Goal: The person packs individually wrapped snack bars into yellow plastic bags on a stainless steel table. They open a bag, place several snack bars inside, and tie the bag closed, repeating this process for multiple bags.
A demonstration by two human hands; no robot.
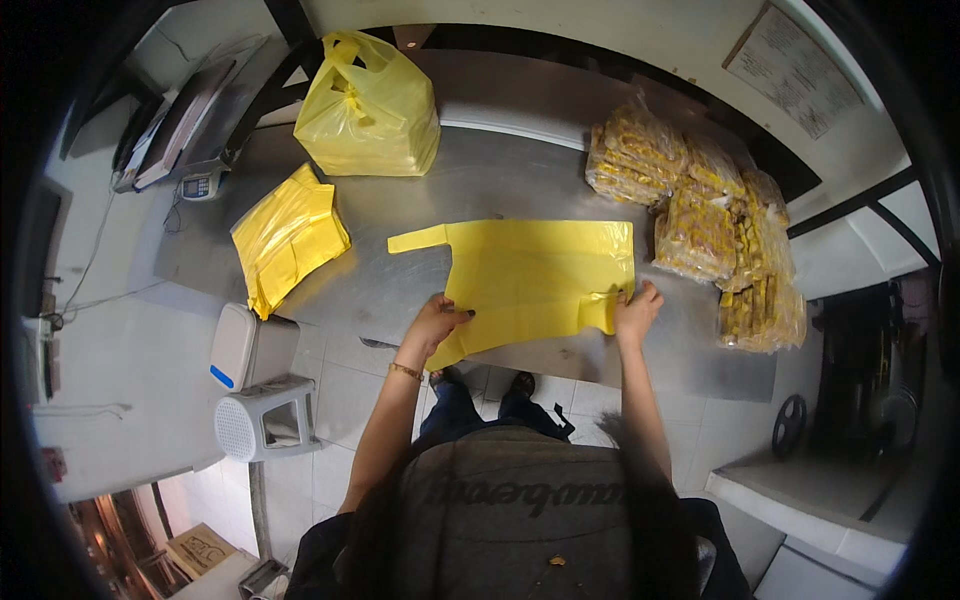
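So I was standing there watching, and closest to me was the person in a grey top leaning over the near edge of a metal table (400, 290). Their left hand (437, 320) was pressed down on the lower left corner of a flat yellow plastic bag (540, 275), fingers curled loosely over the edge, more pinning it than grabbing it as far as I could see. The right hand (636, 310) was spread open with the fingers flat on the bag's lower right corner, right where a handle loop folded back. The bag itself lay smoothed out in the middle of the table, near the front edge, one handle strip poking out to the left.

Off to the left, by the floor, there was a white plastic stool (265, 420) with a grey lidded bin (250, 345) just beside it.

Further back on the table, left of the flat bag and well apart from it, was a loose stack of folded yellow bags (287, 238). To the right sat a heap of clear packets of yellowish snacks (700, 210), the nearest almost touching the bag's right edge.

At the far side stood a full, tied yellow bag (368, 110), and past the table's left corner a small weighing scale (200, 185).
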